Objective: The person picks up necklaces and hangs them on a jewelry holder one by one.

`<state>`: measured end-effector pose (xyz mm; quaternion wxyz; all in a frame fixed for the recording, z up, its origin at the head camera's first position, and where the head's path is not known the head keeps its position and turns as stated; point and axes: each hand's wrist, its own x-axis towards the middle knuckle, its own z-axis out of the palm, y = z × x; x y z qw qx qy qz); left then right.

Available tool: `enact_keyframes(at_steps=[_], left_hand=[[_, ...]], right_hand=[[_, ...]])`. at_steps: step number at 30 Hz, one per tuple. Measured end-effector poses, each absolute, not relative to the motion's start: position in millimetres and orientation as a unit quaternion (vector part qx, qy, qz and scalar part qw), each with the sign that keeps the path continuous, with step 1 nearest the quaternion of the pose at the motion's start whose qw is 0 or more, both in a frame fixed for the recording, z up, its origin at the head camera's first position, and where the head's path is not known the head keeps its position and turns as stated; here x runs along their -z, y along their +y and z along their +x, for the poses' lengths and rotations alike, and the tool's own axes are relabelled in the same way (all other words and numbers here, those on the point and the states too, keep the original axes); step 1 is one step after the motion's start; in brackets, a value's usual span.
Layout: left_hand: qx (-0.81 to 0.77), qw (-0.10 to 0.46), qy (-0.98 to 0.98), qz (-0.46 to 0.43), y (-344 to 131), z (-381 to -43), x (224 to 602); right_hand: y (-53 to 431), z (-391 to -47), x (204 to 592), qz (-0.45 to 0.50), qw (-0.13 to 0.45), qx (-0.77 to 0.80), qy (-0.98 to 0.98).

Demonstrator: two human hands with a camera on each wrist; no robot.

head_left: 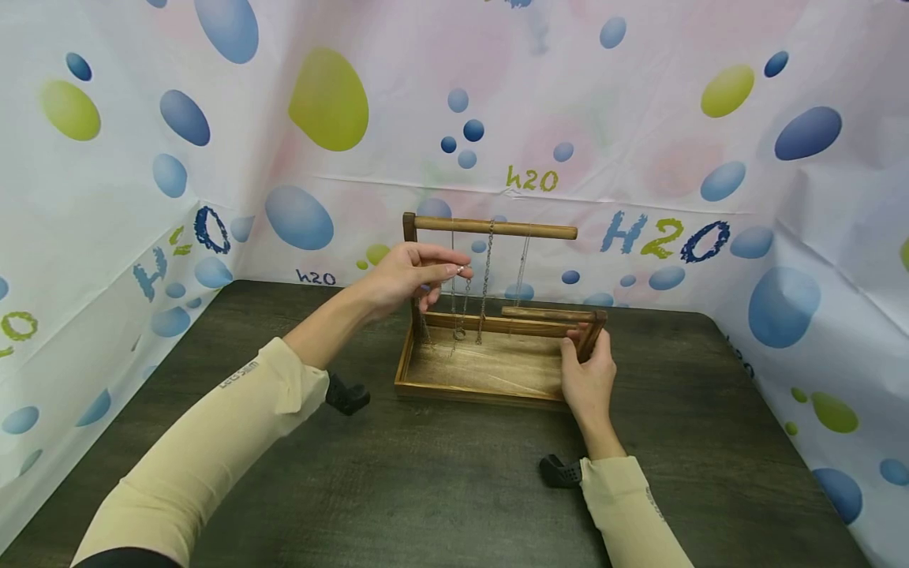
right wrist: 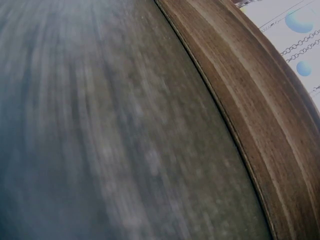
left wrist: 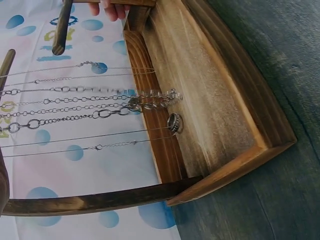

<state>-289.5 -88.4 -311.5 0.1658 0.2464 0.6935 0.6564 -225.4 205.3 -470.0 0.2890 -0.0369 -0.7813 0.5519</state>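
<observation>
My left hand [head_left: 415, 276] pinches a thin silver chain [head_left: 466, 293] between thumb and forefinger, below the upper bar of a wooden jewelry stand [head_left: 490, 393]. Several necklaces hang beside it, among them a thicker link necklace [head_left: 486, 284] and a fine double-strand one [head_left: 522, 264]. A ring-shaped pendant [left wrist: 174, 122] dangles just above the tray floor in the left wrist view. At the stand's right end, my right hand [head_left: 591, 375] holds the short post, thumb in front and fingers behind. Neither wrist view shows its own hand clearly; right-hand fingertips [left wrist: 110, 9] appear in the left one.
The stand has a long upper bar [head_left: 497, 228] on a left post and a shorter, lower bar [head_left: 543, 314] on the right. It sits on a dark wood-grain table [head_left: 440, 481]. Behind rises a white sheet [head_left: 419, 102] with blue and green spots.
</observation>
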Motion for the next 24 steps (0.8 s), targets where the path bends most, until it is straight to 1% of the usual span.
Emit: enact_keyframes(at_steps=[18, 24], left_hand=[[-0.643, 0.128, 0.703, 0.274, -78, -301, 304], [-0.635, 0.117, 0.716, 0.267, -75, -308, 304]], right_hand=[[206, -224, 471, -0.039, 0.279, -0.559, -0.780], [207, -225, 469, -0.039, 0.280, -0.560, -0.779]])
